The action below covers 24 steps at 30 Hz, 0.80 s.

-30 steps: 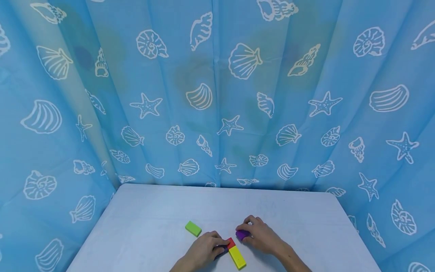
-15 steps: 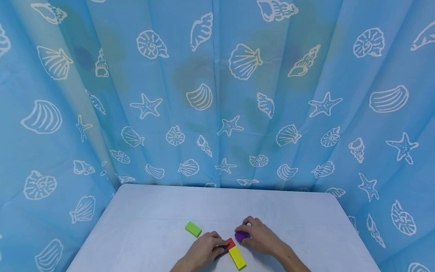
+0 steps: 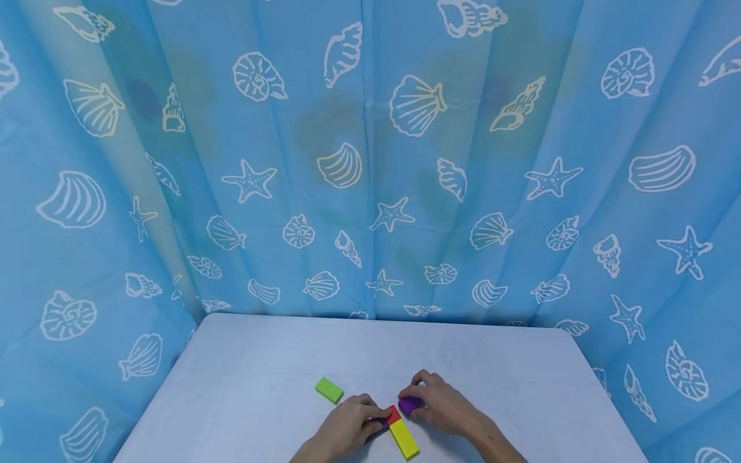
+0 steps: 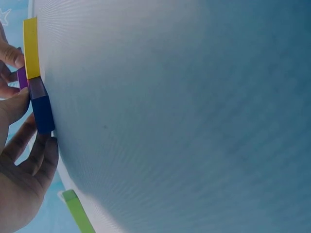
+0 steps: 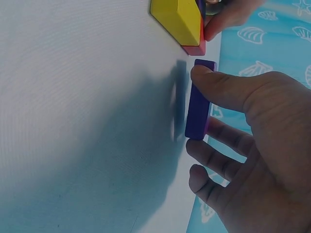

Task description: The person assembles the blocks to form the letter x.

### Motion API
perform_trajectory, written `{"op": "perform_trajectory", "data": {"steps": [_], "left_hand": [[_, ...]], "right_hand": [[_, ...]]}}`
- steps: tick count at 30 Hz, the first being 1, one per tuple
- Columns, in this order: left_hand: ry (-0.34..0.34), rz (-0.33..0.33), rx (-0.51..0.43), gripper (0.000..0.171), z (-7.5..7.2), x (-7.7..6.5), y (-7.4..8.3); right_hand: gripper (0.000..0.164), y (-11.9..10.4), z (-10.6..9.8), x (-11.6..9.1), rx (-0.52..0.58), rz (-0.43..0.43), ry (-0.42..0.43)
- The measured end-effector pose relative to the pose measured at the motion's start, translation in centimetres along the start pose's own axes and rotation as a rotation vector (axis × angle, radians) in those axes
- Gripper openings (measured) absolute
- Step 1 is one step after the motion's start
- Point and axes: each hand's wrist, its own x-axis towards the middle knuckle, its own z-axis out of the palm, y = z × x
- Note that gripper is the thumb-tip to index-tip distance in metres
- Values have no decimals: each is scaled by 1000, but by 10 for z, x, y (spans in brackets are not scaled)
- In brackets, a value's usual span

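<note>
Low over the white table (image 3: 260,360), the right hand (image 3: 444,402), fingers bent, pinches a purple block (image 5: 198,109) while the left hand (image 3: 344,419) grips a dark-blue block (image 4: 43,115).

In the head view, your left grip (image 3: 350,418) hides most of the dark blue block (image 3: 383,424), and your right grip (image 3: 444,402) covers part of the purple block (image 3: 410,406). The bottom edge cuts off your forearms (image 3: 499,444) and the surface's (image 3: 260,350) near side. The left wrist view crops the green block (image 4: 79,212); the right one crops the yellow block (image 5: 179,20), which masks most of the red block (image 5: 195,50).
</note>
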Motion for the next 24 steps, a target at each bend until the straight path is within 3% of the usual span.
{"op": "perform_trajectory", "data": {"steps": [24], "left_hand": [[6, 24, 15, 28, -1, -1, -1]], "right_hand": [[34, -10, 1, -1, -49, -21, -30]]}}
